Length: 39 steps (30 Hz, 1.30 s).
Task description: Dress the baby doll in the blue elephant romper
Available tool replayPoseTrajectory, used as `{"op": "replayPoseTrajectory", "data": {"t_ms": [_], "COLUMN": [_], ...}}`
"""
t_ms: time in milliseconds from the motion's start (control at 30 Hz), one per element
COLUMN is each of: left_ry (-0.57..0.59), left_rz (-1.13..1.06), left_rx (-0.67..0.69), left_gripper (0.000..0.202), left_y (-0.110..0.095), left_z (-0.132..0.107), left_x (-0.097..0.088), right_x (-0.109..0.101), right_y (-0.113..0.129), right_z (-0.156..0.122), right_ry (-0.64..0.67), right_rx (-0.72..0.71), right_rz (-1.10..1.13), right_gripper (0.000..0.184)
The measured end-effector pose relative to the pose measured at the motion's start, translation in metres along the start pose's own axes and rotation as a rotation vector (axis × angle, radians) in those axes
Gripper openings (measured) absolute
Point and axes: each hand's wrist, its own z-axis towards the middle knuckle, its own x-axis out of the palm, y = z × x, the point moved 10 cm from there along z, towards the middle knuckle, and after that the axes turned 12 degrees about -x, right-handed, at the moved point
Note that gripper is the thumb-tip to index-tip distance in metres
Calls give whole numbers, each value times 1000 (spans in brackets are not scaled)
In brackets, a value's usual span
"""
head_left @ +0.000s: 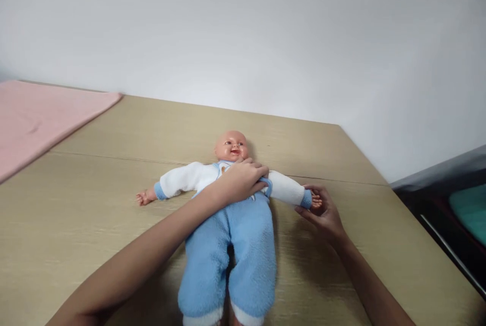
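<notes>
A baby doll [231,146] lies on its back on the wooden table, its head toward the wall and both arms spread. It wears a white fleece top with blue cuffs and fluffy blue trousers [252,245]. My left hand [245,179] rests across the doll's chest, its fingers curled at the blue-edged front near the shoulder on the right side of the view; what the fingertips grip is partly hidden. At the end of that arm, my right hand [322,212] holds the blue cuff [306,199], thumb below and fingers behind the doll's small hand.
A pink cloth [49,118] lies flat on the table [94,204] at the far left. Behind the table rises a pale wall [228,37] with an opening at the top right. Beyond the table's right edge is a dark object with a teal surface [471,212].
</notes>
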Motion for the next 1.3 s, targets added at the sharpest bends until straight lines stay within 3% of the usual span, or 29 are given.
{"op": "replayPoseTrajectory", "data": {"t_ms": [167, 333, 467, 633, 700, 767, 867, 967, 1167, 1300], "left_ry": [-48, -195, -246, -347, -329, -239, -77, -14, -15, 10], "left_rz": [-274, -301, -265, -393, -494, -609, -794, -889, -708, -605], "left_rx": [155, 289, 329, 358, 353, 311, 151, 16, 22, 48], "left_gripper": [6, 10, 10, 9, 7, 6, 7, 12, 19, 24], "left_y": [-10, -21, -22, -19, -17, -13, -2, 11, 15, 12], "left_z": [-10, -24, -33, -41, -39, -32, -18, -8, -3, -2], "left_x": [-10, -21, -23, -37, -41, -38, -26, -17, -10, -4], "right_x": [8, 49, 91, 110, 112, 114, 115, 110, 102, 101], "right_y": [16, 46, 59, 69, 78, 89, 99, 89, 17, 0], "right_z": [32, 61, 62, 53, 48, 43, 33, 27, 8, 3], "right_ry": [43, 165, 283, 369, 432, 500, 579, 493, 166, 16], "right_rx": [-40, -142, -228, -311, -339, -376, -380, -259, 262, 348], "right_rz": [46, 31, 6, -143, -185, -213, -223, -139, 335, 407], "right_gripper": [55, 52, 46, 33, 29, 26, 18, 15, 31, 32]}}
